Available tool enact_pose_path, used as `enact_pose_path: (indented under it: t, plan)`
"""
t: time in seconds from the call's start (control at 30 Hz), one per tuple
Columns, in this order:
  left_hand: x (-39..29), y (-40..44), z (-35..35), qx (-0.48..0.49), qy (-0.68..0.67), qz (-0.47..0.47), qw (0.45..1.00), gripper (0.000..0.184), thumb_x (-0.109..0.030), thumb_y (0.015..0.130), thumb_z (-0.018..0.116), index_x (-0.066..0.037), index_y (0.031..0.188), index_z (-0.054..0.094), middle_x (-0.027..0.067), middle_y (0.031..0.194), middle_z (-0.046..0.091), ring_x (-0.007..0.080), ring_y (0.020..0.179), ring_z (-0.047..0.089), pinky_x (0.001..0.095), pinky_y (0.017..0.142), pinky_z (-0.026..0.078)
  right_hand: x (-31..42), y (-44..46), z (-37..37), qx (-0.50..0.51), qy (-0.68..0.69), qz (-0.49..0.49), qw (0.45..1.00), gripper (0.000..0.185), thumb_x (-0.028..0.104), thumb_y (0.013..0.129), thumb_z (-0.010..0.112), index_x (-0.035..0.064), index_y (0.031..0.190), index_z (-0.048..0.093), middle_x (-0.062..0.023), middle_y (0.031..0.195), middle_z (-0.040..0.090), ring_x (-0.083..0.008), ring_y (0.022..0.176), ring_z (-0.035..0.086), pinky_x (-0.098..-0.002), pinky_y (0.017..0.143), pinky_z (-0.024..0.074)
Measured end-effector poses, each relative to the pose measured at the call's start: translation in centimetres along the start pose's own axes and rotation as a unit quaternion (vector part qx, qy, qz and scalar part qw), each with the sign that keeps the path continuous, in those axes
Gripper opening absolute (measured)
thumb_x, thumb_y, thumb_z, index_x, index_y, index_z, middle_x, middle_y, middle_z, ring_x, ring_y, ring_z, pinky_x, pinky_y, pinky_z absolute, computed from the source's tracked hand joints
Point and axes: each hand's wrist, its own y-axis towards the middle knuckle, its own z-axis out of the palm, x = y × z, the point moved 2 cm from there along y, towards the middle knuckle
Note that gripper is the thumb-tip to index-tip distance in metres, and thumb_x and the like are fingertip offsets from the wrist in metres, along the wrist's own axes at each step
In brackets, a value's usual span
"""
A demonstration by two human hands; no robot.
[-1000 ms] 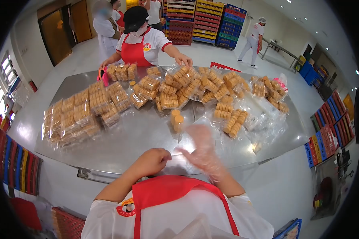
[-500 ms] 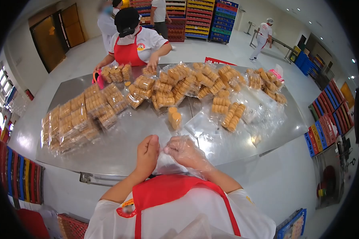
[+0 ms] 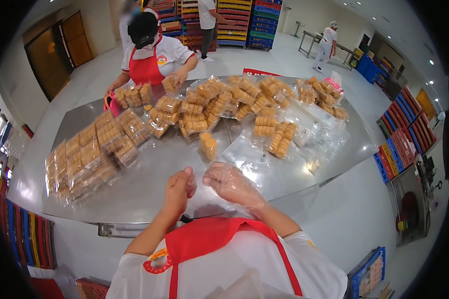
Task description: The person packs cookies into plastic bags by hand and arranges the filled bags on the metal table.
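Low over the near edge of the steel table, my bare left hand [image 3: 180, 188] is closed with the thumb on top; whatever it may hold is hidden. My right hand [image 3: 230, 185], in a clear plastic glove, has its fingers curled in beside it, a small gap apart. I cannot make out anything in those fingers. Just beyond the right hand a small clear bag of round cookies [image 3: 208, 145] stands on the table. Two more cookie packs [image 3: 282, 138] lie farther right. Behind them spreads a heap of bagged cookies [image 3: 209, 107].
Neat rows of cookie packs [image 3: 87, 152] cover the left of the steel table [image 3: 149, 199]. Clear plastic bags [image 3: 317, 132] lie at the right. Across the table a co-worker in a red apron [image 3: 147, 65] handles a pack. Stacked crates [image 3: 234, 22] stand behind.
My hands have drawn slightly apart. The co-worker's hand has raised a cookie pack at the back of the heap. The whole view has shifted a little.
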Motion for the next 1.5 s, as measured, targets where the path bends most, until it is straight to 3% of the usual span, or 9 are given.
enact_pose_path:
  t: [0.13, 0.23, 0.43, 0.53, 1.13, 1.23, 1.33, 1.43, 1.5]
  plan:
    - [-1.4, -1.1, 1.9, 0.043, -0.034, -0.03, 0.998, 0.034, -0.038, 0.097, 0.059, -0.006, 0.087, 0.056, 0.0037, 0.075, 0.055, 0.015, 0.066, 0.052, 0.0291, 0.06, 0.043, 0.4, -0.5, 0.0, -0.07, -0.019, -0.056, 0.996, 0.006, 0.001, 0.086, 0.064, 0.0028, 0.091, 0.067, -0.0125, 0.092, 0.063, -0.0346, 0.091, 0.06, -0.0429, 0.079, 0.0495]
    - [-1.0, -1.7, 1.2, 0.152, -0.015, -0.02, 0.988, 0.026, -0.031, 0.1, 0.055, -0.006, 0.1, 0.056, 0.0016, 0.088, 0.058, 0.0118, 0.077, 0.053, 0.0268, 0.071, 0.044, 0.6, -0.8, -0.4, -0.077, -0.026, -0.067, 0.994, 0.008, 0.0, 0.086, 0.062, 0.0031, 0.093, 0.066, -0.0125, 0.094, 0.063, -0.0352, 0.094, 0.06, -0.0436, 0.081, 0.0498]
    - [-2.3, -2.6, 2.2, 0.174, 0.013, -0.005, 0.985, 0.031, -0.035, 0.095, 0.062, -0.005, 0.099, 0.057, 0.0039, 0.094, 0.056, 0.0171, 0.081, 0.057, 0.0308, 0.076, 0.046, 2.1, -0.9, -1.0, -0.076, -0.01, -0.059, 0.995, 0.013, -0.004, 0.085, 0.061, 0.0027, 0.094, 0.065, -0.0144, 0.099, 0.061, -0.0353, 0.097, 0.059, -0.0428, 0.083, 0.0501]
    - [-2.3, -2.9, 2.2, 0.183, -0.001, 0.006, 0.983, 0.017, -0.02, 0.1, 0.057, -0.004, 0.1, 0.056, 0.0026, 0.092, 0.057, 0.0136, 0.085, 0.057, 0.0292, 0.082, 0.046, 2.2, -0.8, -0.8, -0.079, 0.014, -0.056, 0.995, 0.014, -0.006, 0.084, 0.06, 0.0026, 0.095, 0.065, -0.0143, 0.1, 0.059, -0.0349, 0.097, 0.06, -0.0423, 0.084, 0.0501]
    - [-2.0, -2.7, 1.4, 0.152, 0.025, -0.013, 0.988, 0.014, -0.017, 0.096, 0.058, -0.003, 0.098, 0.059, 0.0039, 0.092, 0.061, 0.0148, 0.082, 0.059, 0.0305, 0.079, 0.046, 0.7, -0.1, 0.5, -0.079, 0.041, -0.068, 0.994, 0.014, -0.005, 0.088, 0.057, 0.004, 0.095, 0.066, -0.0148, 0.095, 0.06, -0.0365, 0.091, 0.061, -0.0429, 0.079, 0.0503]
    - [-3.1, -2.7, 1.9, 0.131, 0.163, 0.038, 0.977, 0.005, -0.002, 0.094, 0.055, -0.001, 0.091, 0.059, 0.0033, 0.086, 0.059, 0.0107, 0.079, 0.057, 0.026, 0.073, 0.048, 0.0, 0.0, 1.2, -0.036, 0.106, -0.041, 0.993, 0.021, -0.003, 0.088, 0.062, 0.003, 0.108, 0.065, -0.0118, 0.103, 0.06, -0.0286, 0.098, 0.061, -0.0372, 0.086, 0.0503]
    - [-3.1, -1.9, 1.9, 0.105, 0.225, 0.099, 0.964, 0.005, 0.003, 0.087, 0.057, 0.0, 0.084, 0.058, 0.0043, 0.084, 0.059, 0.0101, 0.075, 0.057, 0.0248, 0.068, 0.047, 0.3, -0.3, 1.4, 0.062, 0.378, 0.082, 0.92, 0.041, 0.0, 0.089, 0.064, 0.0042, 0.128, 0.054, -0.0087, 0.107, 0.06, -0.0214, 0.104, 0.059, -0.0342, 0.087, 0.0501]
    - [-3.7, -1.4, 1.9, 0.124, 0.261, 0.104, 0.952, 0.01, 0.008, 0.077, 0.05, 0.0, 0.08, 0.055, 0.0058, 0.078, 0.058, 0.0127, 0.077, 0.058, 0.0267, 0.067, 0.048, -0.4, -0.6, 2.3, 0.019, 0.377, 0.058, 0.924, 0.058, 0.0, 0.088, 0.065, 0.0049, 0.14, 0.04, -0.0077, 0.107, 0.059, -0.0173, 0.099, 0.06, -0.031, 0.084, 0.0519]
    - [-1.0, 0.6, -0.9, 0.102, 0.287, 0.109, 0.946, 0.009, 0.008, 0.076, 0.051, 0.0, 0.079, 0.054, 0.006, 0.078, 0.057, 0.0127, 0.078, 0.058, 0.0259, 0.065, 0.047, -0.8, -0.7, 2.5, -0.013, 0.398, 0.065, 0.915, 0.054, 0.007, 0.09, 0.067, 0.0042, 0.137, 0.041, -0.0097, 0.116, 0.055, -0.0155, 0.093, 0.059, -0.0304, 0.079, 0.0512]
